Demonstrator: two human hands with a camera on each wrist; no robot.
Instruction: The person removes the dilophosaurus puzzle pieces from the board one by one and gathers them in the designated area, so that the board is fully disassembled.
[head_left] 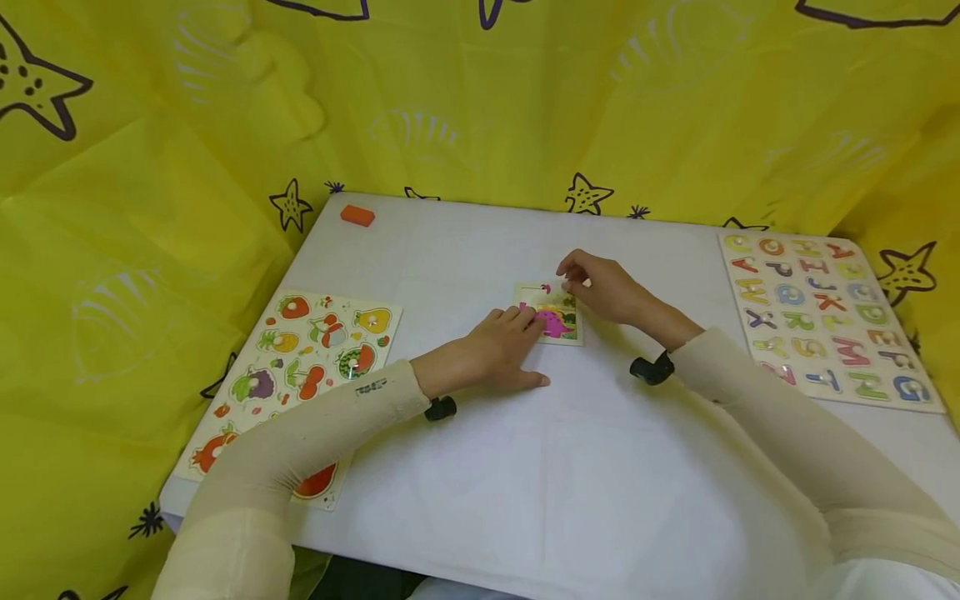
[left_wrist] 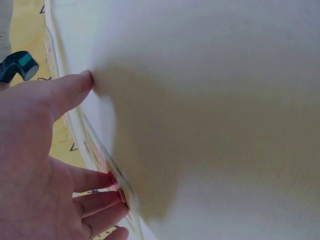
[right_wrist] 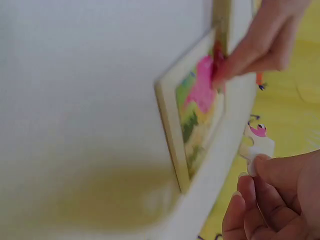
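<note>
**Left hand steadying the dinosaur puzzle, right hand pinching a loose piece**

From my remote seat, I am seeing two pale sleeves (head_left: 341,417) reaching in over the white surface (head_left: 480,467) nearest me. Under the left forearm, a fruit board (head_left: 348,307) is lying on the left side, partly covered by that sleeve.

Farther in, the left hand (head_left: 498,346) is spreading wide, its thumb standing well away from the fingers, and its fingertips are resting on the left part of a small dinosaur puzzle (head_left: 557,325). The puzzle is lying flat around the middle of the surface, showing a pink dinosaur.

Just beyond, the right hand (head_left: 603,287) is closing narrowly: from its wrist view I am making out thumb and fingers pinching a puzzle piece (right_wrist: 258,145) printed with a pink head and an eye. They are holding it near the puzzle's far side, raised off the surface.

Well apart on the right, an alphabet board (head_left: 821,337) is lying with its coloured letters showing. An orange block (head_left: 357,216) is sitting near the far left corner, and behind everything a yellow curtain (head_left: 480,108) with starfish drawings is hanging.
</note>
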